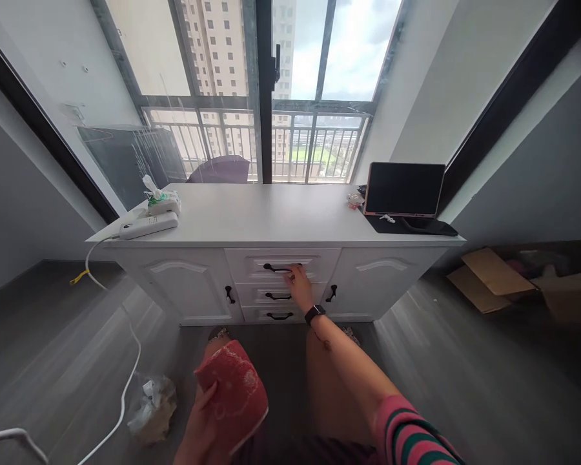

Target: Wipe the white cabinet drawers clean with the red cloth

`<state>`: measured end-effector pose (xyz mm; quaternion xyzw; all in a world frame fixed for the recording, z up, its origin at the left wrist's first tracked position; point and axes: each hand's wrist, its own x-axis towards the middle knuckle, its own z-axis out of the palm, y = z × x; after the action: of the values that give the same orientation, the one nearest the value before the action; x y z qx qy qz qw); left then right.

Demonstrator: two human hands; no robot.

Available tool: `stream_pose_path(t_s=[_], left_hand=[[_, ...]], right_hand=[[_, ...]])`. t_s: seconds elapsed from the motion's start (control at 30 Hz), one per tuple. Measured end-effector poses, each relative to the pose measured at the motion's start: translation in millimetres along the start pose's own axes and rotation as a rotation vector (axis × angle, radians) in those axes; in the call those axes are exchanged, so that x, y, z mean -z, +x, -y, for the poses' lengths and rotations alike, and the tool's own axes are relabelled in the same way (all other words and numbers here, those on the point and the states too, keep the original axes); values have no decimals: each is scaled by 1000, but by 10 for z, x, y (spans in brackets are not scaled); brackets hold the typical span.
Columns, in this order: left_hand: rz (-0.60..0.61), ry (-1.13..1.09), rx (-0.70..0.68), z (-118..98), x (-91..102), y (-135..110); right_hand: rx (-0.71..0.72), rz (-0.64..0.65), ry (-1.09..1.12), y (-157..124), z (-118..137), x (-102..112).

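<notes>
A folded red cloth (235,394) with pale patterning hangs in my left hand (204,413), whose thumb presses on its face low in front of me. My right hand (299,284), with a black watch on the wrist, reaches to the white cabinet (184,287). Its fingers curl at the right end of the black drawer handle (274,268) on the top drawer (239,263), which sits closed. Below it are the middle drawer handle (277,296) and the bottom drawer handle (279,316). Part of the top handle is hidden behind my fingers.
On the cabinet top stand a power strip (149,226), a tissue pack (163,203) and a dark-screened monitor (405,188). A white cable (138,355) runs down across the floor at left, near a plastic bag (152,410). An open cardboard box (498,278) lies at right.
</notes>
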<state>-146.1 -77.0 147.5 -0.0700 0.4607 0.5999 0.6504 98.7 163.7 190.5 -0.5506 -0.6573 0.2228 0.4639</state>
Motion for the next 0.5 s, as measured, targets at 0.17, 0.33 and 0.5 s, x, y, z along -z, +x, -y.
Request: stream_pose_path(t_s=[0.17, 0.33, 0.5], left_hand=[[-27, 39, 15, 31, -89, -137], [-27, 54, 5, 22, -70, -220], [24, -9, 114, 3, -14, -182]], right_hand=[[16, 232, -61, -900, -208, 51], [-113, 849, -316, -1604, -496, 173], [-186, 917, -416, -1735, -572, 243]])
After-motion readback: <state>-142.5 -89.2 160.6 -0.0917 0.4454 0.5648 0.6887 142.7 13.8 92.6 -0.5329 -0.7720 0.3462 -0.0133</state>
